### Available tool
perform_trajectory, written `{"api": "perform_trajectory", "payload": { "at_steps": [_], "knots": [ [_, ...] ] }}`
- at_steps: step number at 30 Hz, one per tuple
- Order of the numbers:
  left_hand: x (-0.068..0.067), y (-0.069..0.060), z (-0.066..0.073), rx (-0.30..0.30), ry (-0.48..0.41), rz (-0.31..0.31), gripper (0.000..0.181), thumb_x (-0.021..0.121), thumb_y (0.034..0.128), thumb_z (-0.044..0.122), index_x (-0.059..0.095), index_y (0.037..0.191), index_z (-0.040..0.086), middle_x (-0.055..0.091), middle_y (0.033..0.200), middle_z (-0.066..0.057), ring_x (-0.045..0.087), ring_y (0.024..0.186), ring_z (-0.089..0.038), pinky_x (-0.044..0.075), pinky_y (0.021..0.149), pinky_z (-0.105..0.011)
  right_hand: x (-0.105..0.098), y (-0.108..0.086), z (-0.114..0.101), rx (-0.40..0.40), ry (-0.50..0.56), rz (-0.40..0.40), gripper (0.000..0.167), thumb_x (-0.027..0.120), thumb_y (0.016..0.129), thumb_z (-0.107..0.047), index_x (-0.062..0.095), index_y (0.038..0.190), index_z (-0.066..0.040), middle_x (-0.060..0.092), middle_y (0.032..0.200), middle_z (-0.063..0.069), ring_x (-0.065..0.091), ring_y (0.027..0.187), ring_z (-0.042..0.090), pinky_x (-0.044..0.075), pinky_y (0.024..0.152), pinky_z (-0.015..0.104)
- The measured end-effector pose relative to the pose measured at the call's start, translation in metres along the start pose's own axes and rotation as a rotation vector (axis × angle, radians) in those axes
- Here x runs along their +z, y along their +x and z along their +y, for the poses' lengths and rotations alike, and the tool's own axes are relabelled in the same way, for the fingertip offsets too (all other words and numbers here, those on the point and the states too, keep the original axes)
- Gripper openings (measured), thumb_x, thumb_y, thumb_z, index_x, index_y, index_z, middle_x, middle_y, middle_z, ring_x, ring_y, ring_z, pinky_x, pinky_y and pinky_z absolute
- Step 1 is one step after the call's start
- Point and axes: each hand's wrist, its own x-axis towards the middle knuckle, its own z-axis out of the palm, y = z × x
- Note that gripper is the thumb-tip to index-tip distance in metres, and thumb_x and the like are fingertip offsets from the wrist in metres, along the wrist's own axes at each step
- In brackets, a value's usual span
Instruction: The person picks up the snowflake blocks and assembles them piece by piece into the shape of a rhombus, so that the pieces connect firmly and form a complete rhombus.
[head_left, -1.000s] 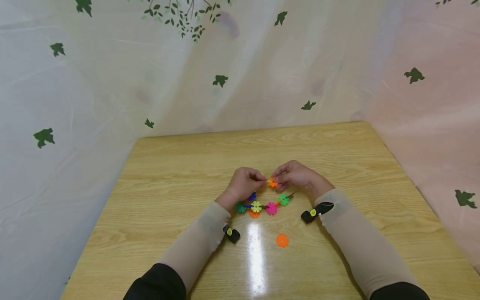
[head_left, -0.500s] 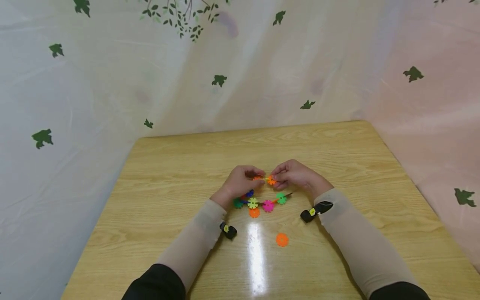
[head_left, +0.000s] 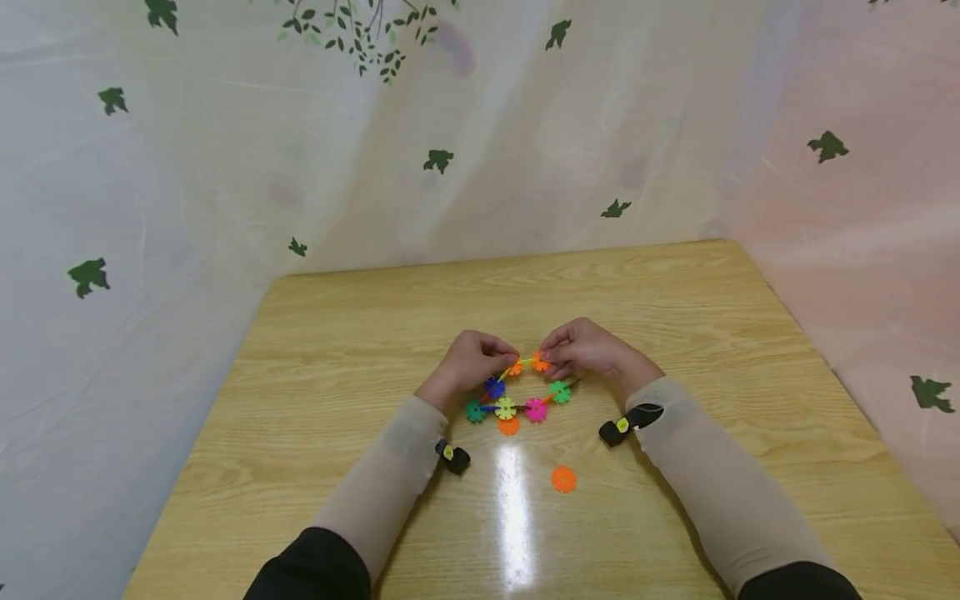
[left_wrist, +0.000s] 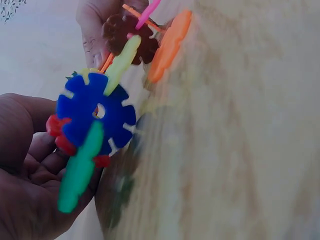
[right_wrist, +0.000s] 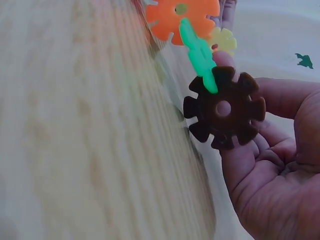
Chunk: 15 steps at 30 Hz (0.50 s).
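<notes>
Notched interlocking plastic discs in several colours form a curved chain over the table. My left hand pinches an orange disc at the chain's far side. With thumb and fingers, my right hand holds a second orange disc; a thin yellow disc, seen edge-on, spans the two. Nearer me run a blue disc, a dark green one, a pale yellow one, a pink one and a light green one. In the right wrist view a brown disc hangs before the right palm.
A loose orange disc lies flat on the wooden table, nearer me. Another orange disc shows just below the chain. A patterned cloth hangs behind the table.
My left hand has shifted left, uncovering the blue disc and the orange disc at its fingertips. The right hand has barely moved. The chain's near row has slid slightly left.
</notes>
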Motion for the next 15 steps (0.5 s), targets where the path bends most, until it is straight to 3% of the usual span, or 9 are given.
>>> {"api": "perform_trajectory", "payload": {
  "at_steps": [8,15],
  "knots": [
    [0.003,-0.002,0.0,-0.056,-0.168,0.063,0.007,0.08,0.0957,0.014,0.084,0.099,0.009,0.077,0.093,-0.004,0.068,0.077,-0.016,0.056,0.067,-0.027,0.011,0.0,-0.003,-0.028,-0.004,0.071,0.023,0.064,0.099,0.005,0.065,0.119,0.017,0.076,0.092,0.019,0.076,0.073,0.026,0.064,0.074,0.043],
    [0.005,-0.004,0.001,-0.053,-0.139,0.096,0.008,0.079,0.0962,0.015,0.083,0.1,0.009,0.077,0.094,-0.003,0.068,0.08,-0.016,0.056,0.07,-0.027,0.016,0.0,-0.003,-0.027,-0.02,0.116,0.02,0.064,0.099,0.005,0.067,0.116,0.015,0.076,0.09,0.019,0.077,0.072,0.028,0.064,0.073,0.045]
  ]
}}
